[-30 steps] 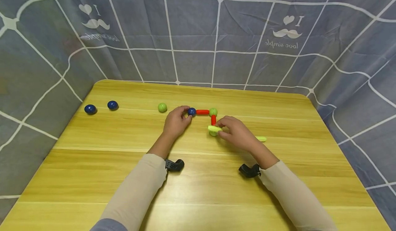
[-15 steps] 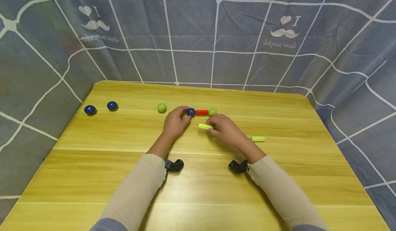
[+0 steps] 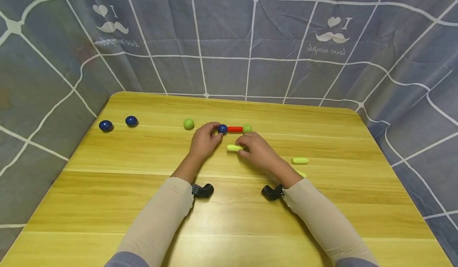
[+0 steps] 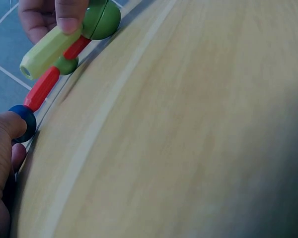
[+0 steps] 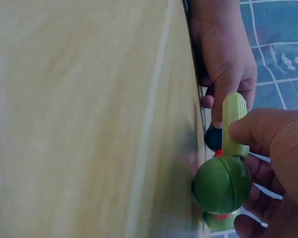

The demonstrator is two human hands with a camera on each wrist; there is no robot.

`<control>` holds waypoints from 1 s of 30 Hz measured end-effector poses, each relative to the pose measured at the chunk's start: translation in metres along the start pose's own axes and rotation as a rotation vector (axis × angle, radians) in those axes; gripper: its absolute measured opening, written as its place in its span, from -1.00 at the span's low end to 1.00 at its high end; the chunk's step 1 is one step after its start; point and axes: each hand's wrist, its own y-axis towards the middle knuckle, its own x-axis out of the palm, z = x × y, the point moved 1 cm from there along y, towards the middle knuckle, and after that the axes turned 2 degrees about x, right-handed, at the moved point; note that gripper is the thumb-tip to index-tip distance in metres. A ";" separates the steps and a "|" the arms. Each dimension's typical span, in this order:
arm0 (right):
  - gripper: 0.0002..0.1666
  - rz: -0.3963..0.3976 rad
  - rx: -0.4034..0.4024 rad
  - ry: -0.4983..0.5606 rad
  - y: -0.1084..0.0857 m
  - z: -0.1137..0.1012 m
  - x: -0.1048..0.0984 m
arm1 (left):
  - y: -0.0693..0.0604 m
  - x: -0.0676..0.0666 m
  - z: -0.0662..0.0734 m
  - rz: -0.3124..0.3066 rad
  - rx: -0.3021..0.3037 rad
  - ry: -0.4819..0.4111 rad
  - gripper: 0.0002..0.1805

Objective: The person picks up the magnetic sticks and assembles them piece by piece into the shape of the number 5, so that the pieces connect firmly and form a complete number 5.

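My left hand [image 3: 204, 141] pinches a dark blue ball [image 3: 222, 128] between thumb and fingers. From that ball a red rod [image 3: 235, 129] runs right to a green ball [image 3: 247, 128]. A second red rod [image 4: 77, 48] leads from there to a larger-looking green ball [image 5: 222, 184], which my right hand hides in the head view. Thumb and fingers of my right hand [image 3: 259, 151] grip a yellow-green ribbed rod [image 3: 233, 148], pointing left. In the right wrist view its near end meets the closer green ball; whether they are joined I cannot tell.
A loose green ball [image 3: 188, 124] lies left of my left hand. Two dark blue balls, one [image 3: 105, 125] and another [image 3: 131, 121], sit at the table's far left. Right of my right forearm are a yellow-green rod [image 3: 299, 160] and another [image 3: 301, 174], partly covered. A grey curtain [image 3: 229, 40] hangs behind.
My right hand has shifted left with the yellow-green rod, now covering the nearer green ball and uncovering more of the rods at right. My left hand stays at the blue ball.
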 end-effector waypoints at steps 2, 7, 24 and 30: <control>-0.80 0.002 -0.008 -0.003 0.000 0.001 0.001 | 0.001 0.001 0.000 0.002 -0.003 0.001 -0.61; -0.82 0.002 -0.017 -0.003 0.001 0.003 0.001 | 0.001 0.001 0.001 0.006 -0.005 0.005 -0.61; -0.83 0.015 0.037 0.126 -0.001 0.015 0.005 | 0.002 0.000 0.006 0.002 -0.030 -0.004 -0.60; -0.82 0.051 0.050 0.181 -0.006 0.016 0.006 | 0.002 0.000 0.006 0.003 -0.039 -0.003 -0.61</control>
